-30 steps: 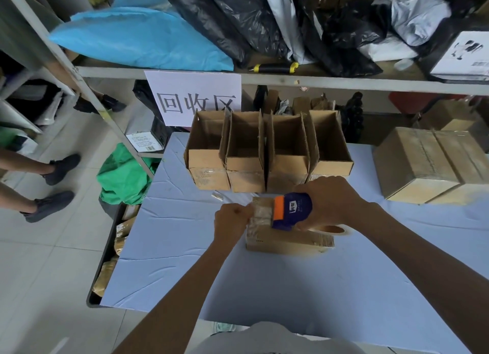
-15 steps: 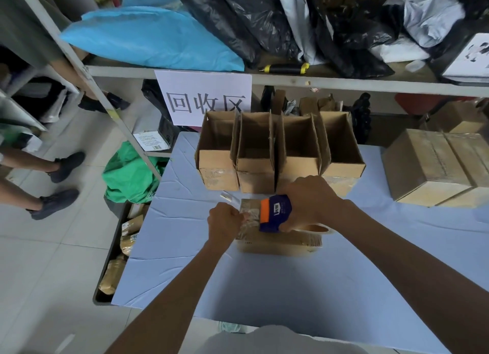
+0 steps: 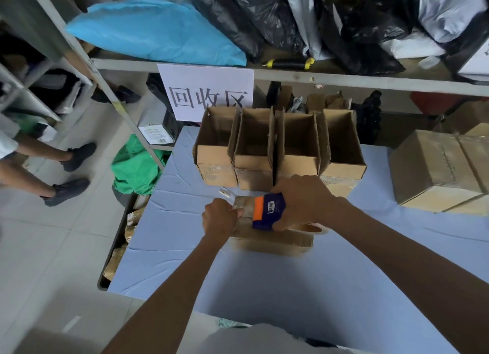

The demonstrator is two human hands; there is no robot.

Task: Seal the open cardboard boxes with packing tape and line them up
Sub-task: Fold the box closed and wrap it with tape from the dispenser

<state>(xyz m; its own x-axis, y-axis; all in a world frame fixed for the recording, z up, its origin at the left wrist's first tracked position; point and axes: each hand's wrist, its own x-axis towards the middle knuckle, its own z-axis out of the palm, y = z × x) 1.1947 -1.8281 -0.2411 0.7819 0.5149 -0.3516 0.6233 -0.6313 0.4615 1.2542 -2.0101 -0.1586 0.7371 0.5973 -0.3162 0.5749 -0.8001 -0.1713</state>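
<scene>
A flat cardboard box (image 3: 275, 241) lies on the blue table (image 3: 264, 279) in front of me. My right hand (image 3: 301, 200) grips a blue and orange tape dispenser (image 3: 267, 210) pressed on the box's top near its left end. My left hand (image 3: 221, 217) curls over the box's left edge, where the tape strip ends. Several open cardboard boxes (image 3: 277, 147) stand in a row just behind. Two sealed boxes (image 3: 444, 168) sit at the right.
A shelf (image 3: 291, 74) with black bags, a blue bag (image 3: 156, 33) and a white sign (image 3: 206, 91) runs behind the table. A green cloth (image 3: 135, 168) and a floor crate lie left of the table. A person's legs (image 3: 39, 168) stand at far left.
The dispenser in my right hand has slid left along the box top toward my left hand. My view has shifted slightly.
</scene>
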